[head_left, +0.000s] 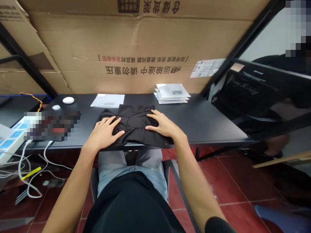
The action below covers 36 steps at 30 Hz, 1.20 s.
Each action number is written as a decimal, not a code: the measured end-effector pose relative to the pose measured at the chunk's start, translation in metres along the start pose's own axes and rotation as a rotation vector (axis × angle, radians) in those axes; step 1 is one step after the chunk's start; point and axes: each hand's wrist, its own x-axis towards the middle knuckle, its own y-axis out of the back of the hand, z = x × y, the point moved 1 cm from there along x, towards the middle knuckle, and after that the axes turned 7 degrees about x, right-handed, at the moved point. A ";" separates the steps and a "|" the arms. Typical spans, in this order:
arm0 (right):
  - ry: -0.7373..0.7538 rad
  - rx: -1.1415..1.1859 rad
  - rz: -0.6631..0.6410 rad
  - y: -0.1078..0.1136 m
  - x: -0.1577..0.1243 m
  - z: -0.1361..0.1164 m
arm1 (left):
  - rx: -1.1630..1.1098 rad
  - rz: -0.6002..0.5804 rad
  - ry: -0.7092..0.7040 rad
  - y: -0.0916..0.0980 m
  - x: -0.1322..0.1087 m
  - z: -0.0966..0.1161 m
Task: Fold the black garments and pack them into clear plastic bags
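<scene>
A black cloth garment (136, 124) lies partly folded and wrinkled at the front edge of the black table (201, 126). Its kind I cannot make out. My left hand (104, 132) rests on the left part of the cloth, fingers spread, with a ring on one finger. On the right part lies my right hand (165, 124), its fingers also apart and pointing left. Both palms face down and neither hand grips the fabric. Behind the cloth is a flat white packet (108, 100). A stack of similar white packets (172, 93) sits farther right.
Cardboard (133, 38) with printed characters stands behind the table. A white earbud case (68, 100) and a small white item (56, 107) lie at the left. A power strip (14, 136) with white cables (24, 161) is at the left edge. A plastic bottle (54, 183) lies on the floor.
</scene>
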 end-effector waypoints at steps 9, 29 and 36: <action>-0.121 -0.412 0.352 0.093 0.055 0.071 | 0.046 0.015 0.030 -0.007 0.007 0.006; 0.119 -0.543 0.425 0.019 0.033 -0.060 | -0.209 0.369 -0.029 0.013 0.010 0.020; 0.357 -0.286 0.083 -0.025 0.013 -0.082 | -0.182 0.337 -0.236 0.024 0.004 0.022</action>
